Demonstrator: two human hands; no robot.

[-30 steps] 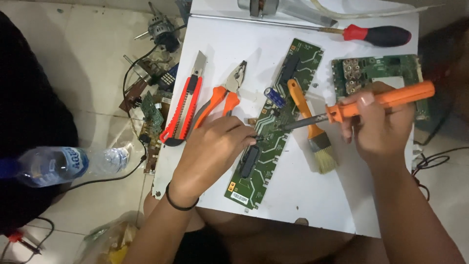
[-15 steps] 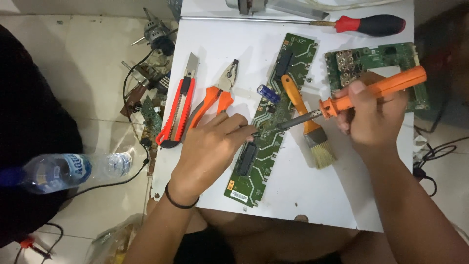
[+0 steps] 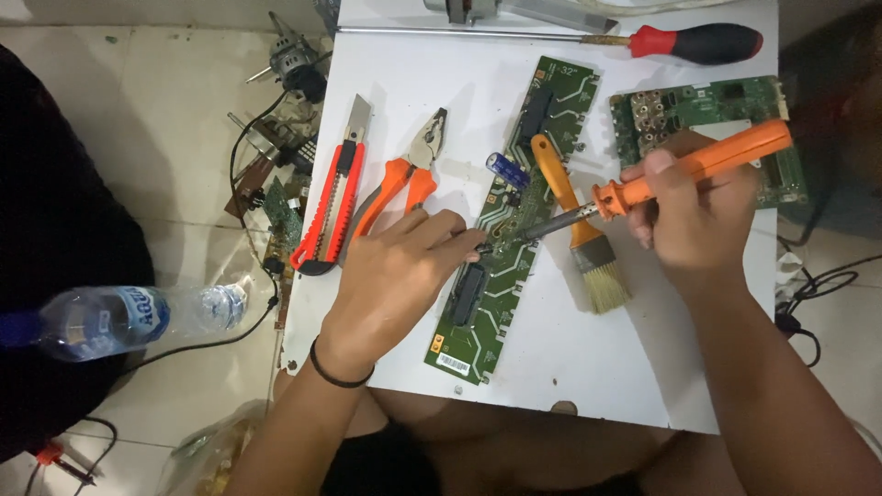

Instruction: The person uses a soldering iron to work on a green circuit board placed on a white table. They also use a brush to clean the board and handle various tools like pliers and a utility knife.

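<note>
A long green circuit board (image 3: 551, 110) lies slanted on the white table (image 3: 395, 73). My left hand (image 3: 395, 276) rests on the board's middle, its fingertips pinched on a small dark part (image 3: 479, 247). My right hand (image 3: 698, 216) grips an orange-handled soldering iron (image 3: 717, 156). The iron's metal tip touches the board right beside my left fingertips. A blue capacitor (image 3: 507, 170) sits at the board's edge, just above the tip.
An orange-handled brush (image 3: 588, 248) lies right of the board, and orange pliers (image 3: 404, 184) and a red utility knife (image 3: 331, 202) lie to its left. A red-black screwdriver (image 3: 698, 43) and a second green board (image 3: 707, 106) lie behind. A water bottle (image 3: 119, 317) and loose parts (image 3: 285, 184) are on the floor.
Both hands stay in place at the board, with the iron tip on the same spot. Only the view has shifted slightly.
</note>
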